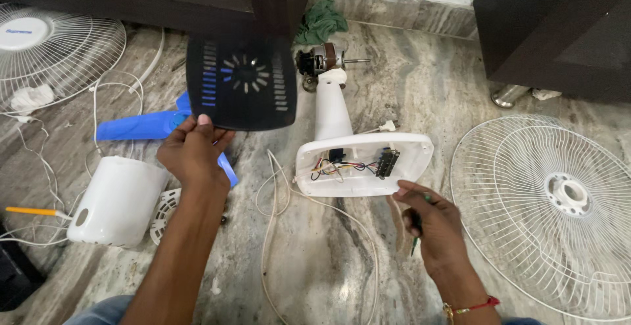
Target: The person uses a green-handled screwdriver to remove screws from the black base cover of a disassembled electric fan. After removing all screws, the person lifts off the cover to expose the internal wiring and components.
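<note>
Right hand (437, 223) beside glossy fan base (365, 164)

One label shows: a round white badge (23, 32) with blue lettering. It sits at the hub of the white wire fan guard (79, 55) lying on the floor at far left.

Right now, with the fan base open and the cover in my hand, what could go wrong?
1. The open fan base shows bare coloured wires; the screwdriver in your right hand could nick or loosen one.
2. The white cord loops across the floor by your arms and could snag, tugging the base.
3. The black cover is pinched only at its lower edge by your left hand; it might slip onto the blue blade.
</note>
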